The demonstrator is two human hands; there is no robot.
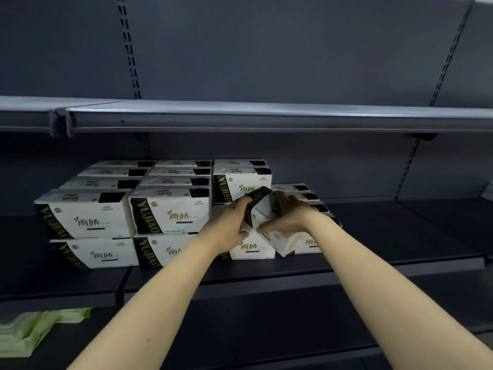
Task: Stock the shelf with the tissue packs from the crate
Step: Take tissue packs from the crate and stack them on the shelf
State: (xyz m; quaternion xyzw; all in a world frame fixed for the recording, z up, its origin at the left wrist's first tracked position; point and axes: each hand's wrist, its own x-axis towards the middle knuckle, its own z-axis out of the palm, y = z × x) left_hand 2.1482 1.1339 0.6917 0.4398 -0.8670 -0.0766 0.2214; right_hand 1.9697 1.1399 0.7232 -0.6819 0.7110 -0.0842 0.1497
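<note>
White tissue packs with black and gold ends stand stacked two high on the dark middle shelf [373, 252]; the front left pack [85, 214] and its neighbour [170, 212] face me. One tilted tissue pack [262, 209] is held above the lower packs on the right of the stack. My left hand [234, 217] grips its left side and my right hand [285, 214] grips its right side from above. A lower pack [252, 248] lies under it. The crate is out of view.
An upper shelf [266, 116] overhangs the stack. The middle shelf runs on bare to the right of the packs. Green and white packs [29, 329] lie on a lower level at the bottom left. Slotted uprights [130, 49] line the back wall.
</note>
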